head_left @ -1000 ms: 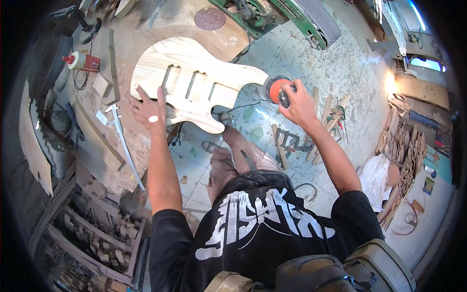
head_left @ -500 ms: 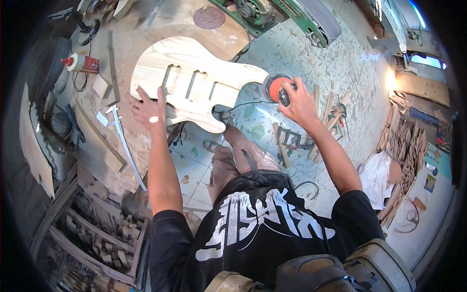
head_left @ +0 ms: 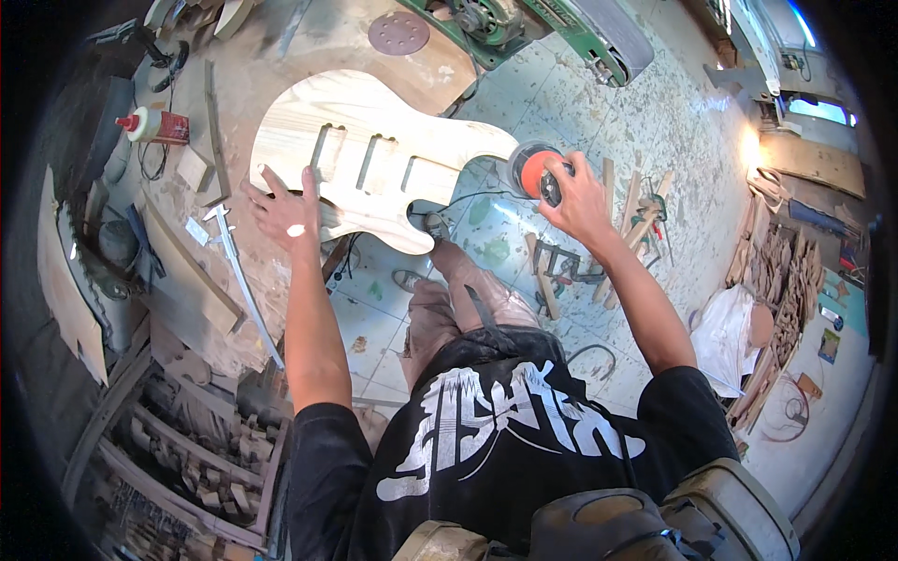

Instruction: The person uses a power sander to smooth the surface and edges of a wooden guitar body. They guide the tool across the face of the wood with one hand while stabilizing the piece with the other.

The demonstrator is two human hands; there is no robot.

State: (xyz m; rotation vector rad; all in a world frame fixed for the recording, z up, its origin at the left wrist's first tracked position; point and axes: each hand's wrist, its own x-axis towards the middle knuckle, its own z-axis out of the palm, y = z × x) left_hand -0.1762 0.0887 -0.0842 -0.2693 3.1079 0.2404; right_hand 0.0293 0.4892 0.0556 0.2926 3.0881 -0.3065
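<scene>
A pale, unfinished wooden guitar body (head_left: 351, 105) with three rectangular slots cut through its middle lies on the bench, its right part reaching past the bench edge. My left hand (head_left: 286, 213) rests flat on its lower left edge, fingers spread. On the right, my right hand (head_left: 580, 201) is wrapped round an orange and black disc sander (head_left: 533, 175). The sander is tipped on its side, its round pad facing the rounded right end of the body. Whether the pad touches the wood I cannot tell. A cord trails from the sander toward the left.
A metal caliper (head_left: 238, 271), a red and white glue bottle (head_left: 152, 125) and a brown sanding disc (head_left: 398, 34) lie on the wooden bench (head_left: 248, 327). Beyond stands a green machine (head_left: 585, 42). Clamps (head_left: 571, 266) and wood strips lie on the tiled floor at right.
The sander has shifted very slightly to the right in my right hand. My left hand and the guitar body stay in place.
</scene>
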